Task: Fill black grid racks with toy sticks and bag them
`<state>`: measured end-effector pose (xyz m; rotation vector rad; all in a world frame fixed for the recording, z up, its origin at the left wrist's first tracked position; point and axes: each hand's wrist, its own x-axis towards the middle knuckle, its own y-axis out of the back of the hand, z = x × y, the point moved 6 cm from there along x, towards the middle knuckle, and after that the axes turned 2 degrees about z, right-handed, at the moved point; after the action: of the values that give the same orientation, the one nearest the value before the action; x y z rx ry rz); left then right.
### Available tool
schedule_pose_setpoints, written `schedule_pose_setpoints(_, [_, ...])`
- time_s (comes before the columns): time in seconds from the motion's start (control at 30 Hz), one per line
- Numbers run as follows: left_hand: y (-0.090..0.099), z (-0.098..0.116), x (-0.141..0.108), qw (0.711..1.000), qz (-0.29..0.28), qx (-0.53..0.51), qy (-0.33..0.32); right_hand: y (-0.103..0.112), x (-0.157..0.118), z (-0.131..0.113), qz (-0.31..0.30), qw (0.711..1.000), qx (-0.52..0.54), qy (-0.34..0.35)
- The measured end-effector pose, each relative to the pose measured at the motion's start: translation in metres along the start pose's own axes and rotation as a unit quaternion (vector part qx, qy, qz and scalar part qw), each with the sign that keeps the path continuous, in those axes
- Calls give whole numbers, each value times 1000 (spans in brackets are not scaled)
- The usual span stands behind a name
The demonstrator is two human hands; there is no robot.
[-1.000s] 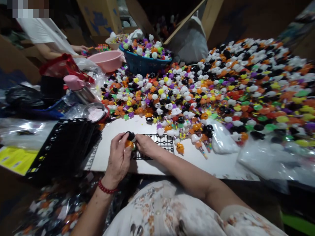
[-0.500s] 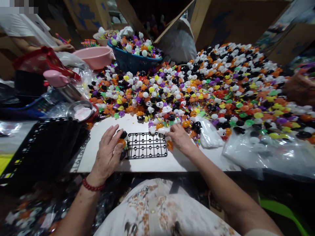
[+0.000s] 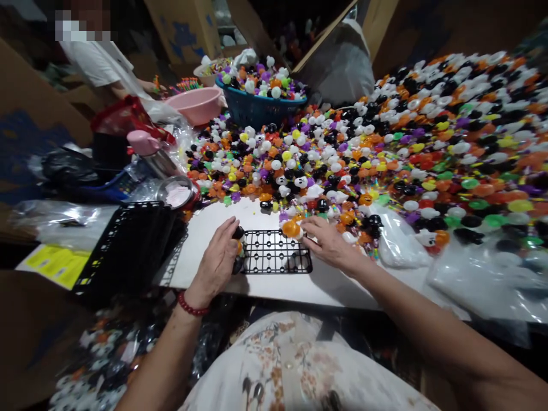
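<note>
Left hand [image 3: 216, 260]: mine, fingers extended together, alongside the grid's left end; a red bead bracelet [image 3: 192, 305] circles the wrist. The fingers partly cover the toys there, so I cannot tell whether they grip.
Right hand [image 3: 331, 245]: mine, thumb and fingertips closed on an orange-headed toy [image 3: 291, 229], which I hold above the far right part of the grid.
Black grid [image 3: 278, 273]: flat on the white tabletop [image 3: 342, 288], between my hands, long side toward me; most openings unfilled.
Black and orange toy heads [image 3: 238, 233]: in a row at the grid's left end, beside my left fingers.
Toy heap [image 3: 334, 154]: mixed colours, spread beyond the grid and far to my right.
Grid stack [image 3: 122, 245]: black, to my left.
Clear plastic bag [image 3: 400, 242]: right of my right hand, against the heap.
Blue basin [image 3: 257, 111]: filled with toys, behind the heap.
Pink basin [image 3: 192, 105]: left of the blue one.
Co-worker [image 3: 96, 63]: white top, far left.
</note>
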<state>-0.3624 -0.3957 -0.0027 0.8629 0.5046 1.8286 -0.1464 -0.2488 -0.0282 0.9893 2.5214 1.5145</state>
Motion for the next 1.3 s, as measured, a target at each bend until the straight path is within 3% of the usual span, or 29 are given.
schedule_pose_setpoints(0.13, [0, -2, 0, 1000, 14, 11, 10, -44, 39, -18, 19, 969, 210, -125])
schedule_pose_setpoints(0.23, [1, -2, -1, 1000, 15, 14, 19, -92, 72, -24, 32, 944, 289, -154])
schedule_pose_setpoints(0.33, [2, -2, -2, 1000, 11, 10, 24, -126, 95, -26, 12, 941, 294, -166])
schedule_pose_setpoints(0.43, [2, -3, -3, 1000, 9, 8, 22, -136, 105, -29, -21, 960, 225, -167])
schedule_pose_setpoints(0.6, [0, -5, -5, 1000, 7, 8, 19, -130, 105, -32, -44, 976, 140, -162])
schedule_pose_setpoints(0.73, [-1, -7, -6, 1000, 7, 3, 19, -130, 101, -36, -55, 990, 64, -116])
schedule_pose_setpoints(0.9, [-4, -14, -7, 999, -2, 17, 30, -138, 98, -43, -53, 994, 70, -71])
schedule_pose_setpoints(1.0, [3, -9, -12, 999, 24, 39, 20, -134, 99, -42, -44, 994, 77, -60])
schedule_pose_setpoints(1.07, [15, 5, -22, 996, 73, 55, -16, -118, 97, -38, -30, 996, 69, -48])
schedule_pose_setpoints(1.17, [33, 39, -50, 983, 133, 60, -110, -75, 90, -19, 30, 997, -13, -68])
schedule_pose_setpoints(1.23, [29, 62, -66, 975, 101, 53, -191, -43, 87, 1, 70, 984, -121, -115])
schedule_pose_setpoints(1.3, [10, 75, -75, 966, 11, 54, -251, -20, 87, 19, 69, 962, -209, -163])
